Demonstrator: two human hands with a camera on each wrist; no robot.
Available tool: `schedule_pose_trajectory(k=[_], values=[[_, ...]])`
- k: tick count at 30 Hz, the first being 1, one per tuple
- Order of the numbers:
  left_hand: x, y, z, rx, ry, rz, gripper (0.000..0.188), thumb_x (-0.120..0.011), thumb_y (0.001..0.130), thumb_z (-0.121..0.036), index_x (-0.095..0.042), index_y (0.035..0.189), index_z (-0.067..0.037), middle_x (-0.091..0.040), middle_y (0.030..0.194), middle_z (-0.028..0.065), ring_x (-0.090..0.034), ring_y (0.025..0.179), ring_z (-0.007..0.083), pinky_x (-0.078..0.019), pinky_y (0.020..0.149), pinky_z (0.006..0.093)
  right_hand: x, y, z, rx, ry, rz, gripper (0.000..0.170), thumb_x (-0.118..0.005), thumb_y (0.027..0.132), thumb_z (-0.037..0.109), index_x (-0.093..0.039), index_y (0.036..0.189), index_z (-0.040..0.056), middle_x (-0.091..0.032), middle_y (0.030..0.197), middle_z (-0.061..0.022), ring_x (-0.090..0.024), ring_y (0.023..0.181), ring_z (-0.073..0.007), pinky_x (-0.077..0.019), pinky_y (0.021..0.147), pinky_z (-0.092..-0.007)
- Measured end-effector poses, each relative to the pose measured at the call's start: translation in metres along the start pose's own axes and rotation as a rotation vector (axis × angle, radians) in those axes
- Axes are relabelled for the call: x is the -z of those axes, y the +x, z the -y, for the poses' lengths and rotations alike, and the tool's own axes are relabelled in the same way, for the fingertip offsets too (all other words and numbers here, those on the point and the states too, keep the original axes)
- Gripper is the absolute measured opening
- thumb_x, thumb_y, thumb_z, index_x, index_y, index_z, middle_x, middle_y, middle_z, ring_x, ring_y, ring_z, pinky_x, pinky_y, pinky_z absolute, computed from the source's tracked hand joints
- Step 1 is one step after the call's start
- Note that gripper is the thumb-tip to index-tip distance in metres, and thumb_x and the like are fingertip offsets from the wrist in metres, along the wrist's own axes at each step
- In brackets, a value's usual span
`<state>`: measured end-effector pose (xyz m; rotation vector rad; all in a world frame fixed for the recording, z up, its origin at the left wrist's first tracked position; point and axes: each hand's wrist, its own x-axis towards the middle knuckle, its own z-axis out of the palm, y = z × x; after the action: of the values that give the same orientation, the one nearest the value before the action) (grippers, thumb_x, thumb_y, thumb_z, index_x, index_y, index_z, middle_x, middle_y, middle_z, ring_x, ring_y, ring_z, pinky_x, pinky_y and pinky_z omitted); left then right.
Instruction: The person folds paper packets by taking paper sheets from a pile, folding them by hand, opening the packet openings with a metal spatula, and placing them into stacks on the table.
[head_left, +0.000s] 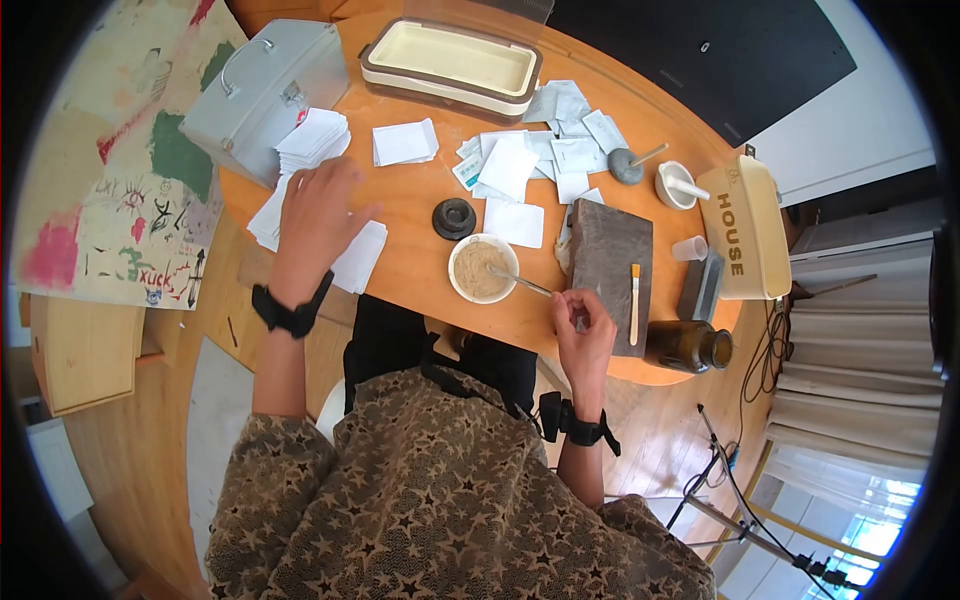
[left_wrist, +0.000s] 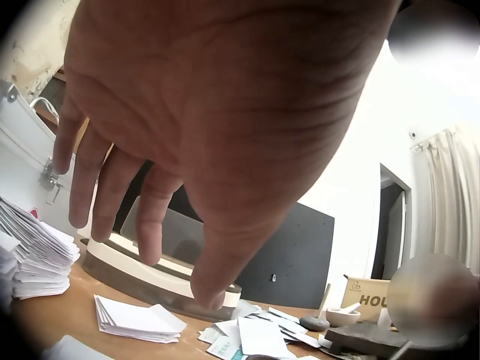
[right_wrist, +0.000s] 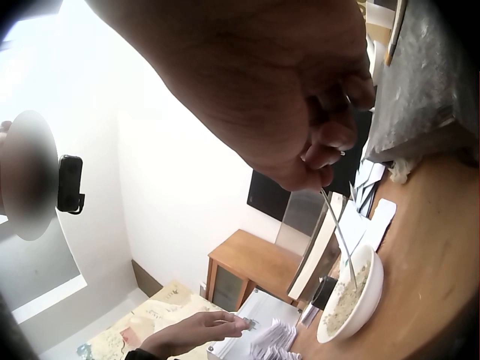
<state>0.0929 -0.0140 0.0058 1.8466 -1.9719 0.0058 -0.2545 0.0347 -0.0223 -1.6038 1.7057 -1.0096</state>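
A white bowl [head_left: 483,269] of beige powdery material stands near the table's front edge. My right hand [head_left: 585,330] pinches the end of a thin metal tool [head_left: 533,287], whose other end rests in the bowl; the right wrist view shows the tool [right_wrist: 339,232] reaching into the material. Raised over the left side of the table, my left hand [head_left: 318,215] holds nothing, its fingers spread and slightly bent. Stacked white papers [head_left: 313,138] lie beyond it, and more white paper [head_left: 360,258] lies beside it. A small dark round stand [head_left: 454,219] is just behind the bowl.
A metal case [head_left: 265,95] is at the back left, a long cream box [head_left: 450,65] at the back. Right of the bowl are a dark stone slab [head_left: 612,265] with a brush [head_left: 634,305], a brown jar [head_left: 690,346], a mortar [head_left: 677,186] and a cream bin [head_left: 748,230]. Packets [head_left: 575,153] lie mid-table.
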Motion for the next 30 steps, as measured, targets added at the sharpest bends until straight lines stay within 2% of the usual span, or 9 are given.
schedule_pose_trajectory(k=[1, 3, 4, 6, 13, 15, 18, 25, 30], values=[[-0.005, 0.010, 0.005, -0.001, 0.000, -0.003, 0.040, -0.081, 0.081, -0.022, -0.060, 0.111, -0.004, -0.068, 0.110, 0.0114, -0.062, 0.103, 0.0378, -0.0462, 0.091, 0.0456, 0.000, 0.000, 0.000, -0.002, -0.005, -0.002, 0.015, -0.072, 0.094, 0.010, -0.066, 0.090, -0.0032, -0.060, 0.070, -0.0071, -0.050, 0.063, -0.0118, -0.0443, 0.060, -0.0285], [-0.020, 0.032, 0.015, -0.028, 0.005, 0.087, 0.036, -0.081, 0.080, -0.022, -0.060, 0.106, -0.008, -0.067, 0.104, 0.0109, -0.064, 0.102, 0.0320, -0.0454, 0.093, 0.0469, 0.001, -0.001, -0.001, -0.001, 0.000, -0.003, 0.015, -0.072, 0.094, 0.010, -0.066, 0.090, -0.0031, -0.060, 0.070, -0.0071, -0.050, 0.063, -0.0119, -0.0442, 0.060, -0.0286], [-0.028, 0.043, 0.020, -0.029, 0.005, 0.084, 0.036, -0.081, 0.080, -0.022, -0.060, 0.106, -0.008, -0.067, 0.104, 0.0109, -0.064, 0.102, 0.0320, -0.0454, 0.093, 0.0469, 0.001, -0.001, -0.002, -0.002, 0.004, -0.002, 0.014, -0.072, 0.094, 0.009, -0.066, 0.090, -0.0031, -0.060, 0.070, -0.0072, -0.050, 0.063, -0.0120, -0.0441, 0.060, -0.0287], [-0.044, 0.066, 0.026, 0.007, 0.026, 0.226, 0.036, -0.079, 0.080, -0.021, -0.061, 0.108, -0.008, -0.068, 0.104, 0.0127, -0.065, 0.103, 0.0335, -0.0466, 0.092, 0.0470, 0.002, -0.002, -0.002, -0.001, 0.014, -0.003, 0.014, -0.072, 0.094, 0.009, -0.066, 0.090, -0.0031, -0.060, 0.070, -0.0073, -0.050, 0.063, -0.0122, -0.0440, 0.060, -0.0288], [-0.082, 0.109, 0.043, -0.046, 0.051, 0.321, 0.039, -0.080, 0.079, -0.024, -0.062, 0.109, -0.008, -0.069, 0.107, 0.0147, -0.065, 0.106, 0.0355, -0.0490, 0.092, 0.0468, 0.003, -0.005, -0.003, 0.004, 0.014, -0.003, 0.015, -0.072, 0.094, 0.010, -0.066, 0.089, -0.0030, -0.059, 0.069, -0.0074, -0.050, 0.062, -0.0126, -0.0432, 0.059, -0.0293], [-0.086, 0.118, 0.047, -0.003, 0.103, 0.471, 0.044, -0.082, 0.078, -0.025, -0.060, 0.111, -0.007, -0.068, 0.114, 0.0161, -0.064, 0.109, 0.0363, -0.0498, 0.094, 0.0447, 0.004, -0.006, -0.003, 0.011, 0.010, -0.013, 0.015, -0.072, 0.094, 0.010, -0.066, 0.089, -0.0029, -0.059, 0.069, -0.0072, -0.050, 0.062, -0.0124, -0.0430, 0.059, -0.0292], [-0.089, 0.121, 0.046, 0.040, 0.113, 0.519, 0.045, -0.083, 0.077, -0.025, -0.060, 0.111, -0.008, -0.068, 0.114, 0.0151, -0.064, 0.110, 0.0359, -0.0498, 0.094, 0.0445, 0.004, -0.006, -0.001, 0.017, 0.009, -0.029, 0.015, -0.072, 0.094, 0.011, -0.066, 0.089, -0.0026, -0.059, 0.069, -0.0069, -0.050, 0.062, -0.0120, -0.0428, 0.058, -0.0291], [-0.092, 0.119, 0.049, 0.022, 0.167, 0.501, 0.045, -0.085, 0.076, -0.027, -0.061, 0.109, -0.010, -0.068, 0.114, 0.0136, -0.063, 0.111, 0.0345, -0.0466, 0.097, 0.0445, 0.004, -0.007, -0.002, 0.009, 0.017, -0.032, 0.015, -0.072, 0.094, 0.011, -0.067, 0.089, -0.0020, -0.059, 0.069, -0.0064, -0.049, 0.062, -0.0117, -0.0424, 0.058, -0.0285], [-0.079, 0.113, 0.041, -0.003, 0.136, 0.381, 0.047, -0.087, 0.071, -0.025, -0.060, 0.108, -0.012, -0.069, 0.110, 0.0120, -0.063, 0.111, 0.0329, -0.0446, 0.097, 0.0450, 0.004, -0.007, -0.007, -0.003, 0.044, -0.029, 0.016, -0.073, 0.094, 0.012, -0.067, 0.089, -0.0017, -0.059, 0.068, -0.0061, -0.049, 0.062, -0.0110, -0.0419, 0.058, -0.0277]])
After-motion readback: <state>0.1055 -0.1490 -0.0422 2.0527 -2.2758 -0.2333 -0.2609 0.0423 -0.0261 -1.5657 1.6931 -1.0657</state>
